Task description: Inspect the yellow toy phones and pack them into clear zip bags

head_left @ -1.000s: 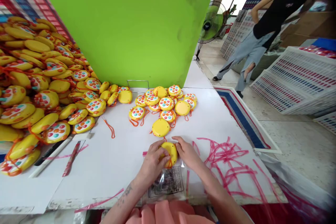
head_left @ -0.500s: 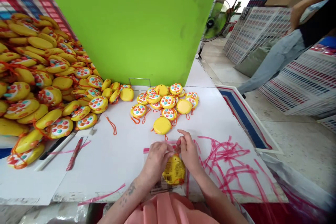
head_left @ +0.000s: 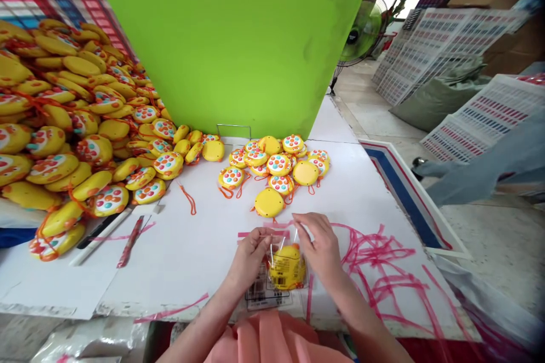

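Fingers of left hand (head_left: 249,255), right hand (head_left: 321,245) pinching clear bag (head_left: 259,292), yellow toy (head_left: 287,267) inside

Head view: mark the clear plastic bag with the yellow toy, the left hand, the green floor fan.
clear plastic bag with the yellow toy (head_left: 286,267), head view, toy-filled middle.
left hand (head_left: 249,253), head view, back of hand.
green floor fan (head_left: 361,31), head view, blade guard.

yellow toy (head_left: 287,265): bare on the table a second ago; now inside the clear bag (head_left: 260,289), lower centre.
left hand (head_left: 249,255), right hand (head_left: 321,244): off the toy; now pinching the bag's top edge.
bystander: gone from upper right; blurred leg (head_left: 489,173) at right edge.
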Action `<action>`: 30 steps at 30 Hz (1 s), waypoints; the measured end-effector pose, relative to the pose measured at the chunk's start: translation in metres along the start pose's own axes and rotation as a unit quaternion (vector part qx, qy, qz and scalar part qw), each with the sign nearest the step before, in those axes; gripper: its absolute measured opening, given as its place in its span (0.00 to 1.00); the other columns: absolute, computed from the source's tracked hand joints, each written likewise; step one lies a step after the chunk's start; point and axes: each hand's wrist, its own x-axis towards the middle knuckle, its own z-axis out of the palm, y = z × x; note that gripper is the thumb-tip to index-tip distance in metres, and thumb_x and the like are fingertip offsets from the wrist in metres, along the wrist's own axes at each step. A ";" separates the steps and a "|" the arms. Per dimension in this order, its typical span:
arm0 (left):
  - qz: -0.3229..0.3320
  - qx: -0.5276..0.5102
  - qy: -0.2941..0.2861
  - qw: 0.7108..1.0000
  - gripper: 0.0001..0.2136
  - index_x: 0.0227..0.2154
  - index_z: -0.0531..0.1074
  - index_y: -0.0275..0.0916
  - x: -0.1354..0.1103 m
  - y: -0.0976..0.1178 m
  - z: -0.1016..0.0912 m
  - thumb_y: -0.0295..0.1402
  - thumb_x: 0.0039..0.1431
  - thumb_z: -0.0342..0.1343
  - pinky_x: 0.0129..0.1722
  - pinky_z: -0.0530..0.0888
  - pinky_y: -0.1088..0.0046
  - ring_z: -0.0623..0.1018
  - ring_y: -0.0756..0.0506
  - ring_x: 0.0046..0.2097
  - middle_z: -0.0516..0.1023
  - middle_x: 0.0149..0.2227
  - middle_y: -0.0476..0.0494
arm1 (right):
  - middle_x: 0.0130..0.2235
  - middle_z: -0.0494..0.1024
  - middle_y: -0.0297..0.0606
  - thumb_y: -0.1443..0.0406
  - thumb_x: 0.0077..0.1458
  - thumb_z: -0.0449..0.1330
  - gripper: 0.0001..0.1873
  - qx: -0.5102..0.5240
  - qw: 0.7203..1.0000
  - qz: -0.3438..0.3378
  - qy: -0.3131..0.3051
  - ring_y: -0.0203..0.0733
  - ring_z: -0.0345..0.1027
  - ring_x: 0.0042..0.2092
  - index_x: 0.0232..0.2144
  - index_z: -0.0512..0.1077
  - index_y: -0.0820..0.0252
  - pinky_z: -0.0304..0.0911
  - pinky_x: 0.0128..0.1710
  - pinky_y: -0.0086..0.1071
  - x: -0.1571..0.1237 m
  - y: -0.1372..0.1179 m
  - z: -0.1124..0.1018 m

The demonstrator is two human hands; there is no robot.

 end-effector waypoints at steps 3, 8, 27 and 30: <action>0.064 0.080 -0.011 0.995 0.12 0.45 0.69 0.39 -0.003 0.009 0.005 0.37 0.62 0.49 0.41 0.71 0.70 0.76 0.45 0.39 0.79 0.38 0.44 | 0.43 0.76 0.41 0.71 0.62 0.51 0.17 -0.043 0.992 -0.075 -0.096 0.46 0.67 0.44 0.52 0.67 0.55 0.65 0.45 0.42 0.004 -0.019 0.001; 0.118 0.262 -0.003 0.958 0.11 0.40 0.72 0.37 -0.008 0.016 0.011 0.28 0.61 0.45 0.35 0.69 0.71 0.76 0.44 0.35 0.80 0.35 0.41 | 0.42 0.77 0.43 0.73 0.61 0.49 0.20 -0.047 0.986 -0.087 -0.135 0.47 0.69 0.43 0.53 0.66 0.56 0.65 0.44 0.42 0.004 -0.038 0.017; -0.021 0.036 -0.028 0.999 0.16 0.43 0.70 0.35 0.003 -0.011 -0.010 0.42 0.57 0.54 0.41 0.71 0.69 0.77 0.44 0.40 0.79 0.38 0.41 | 0.36 0.73 0.32 0.68 0.31 0.70 0.27 0.323 0.806 0.399 0.294 0.36 0.72 0.34 0.39 0.69 0.55 0.70 0.31 0.29 0.002 0.108 -0.078; -0.025 0.017 -0.026 0.999 0.14 0.37 0.72 0.35 0.003 -0.010 -0.010 0.42 0.55 0.56 0.38 0.70 0.71 0.76 0.46 0.37 0.78 0.35 0.43 | 0.34 0.74 0.30 0.63 0.41 0.67 0.21 0.325 0.828 0.348 0.298 0.33 0.71 0.31 0.41 0.70 0.54 0.68 0.31 0.28 0.010 0.095 -0.080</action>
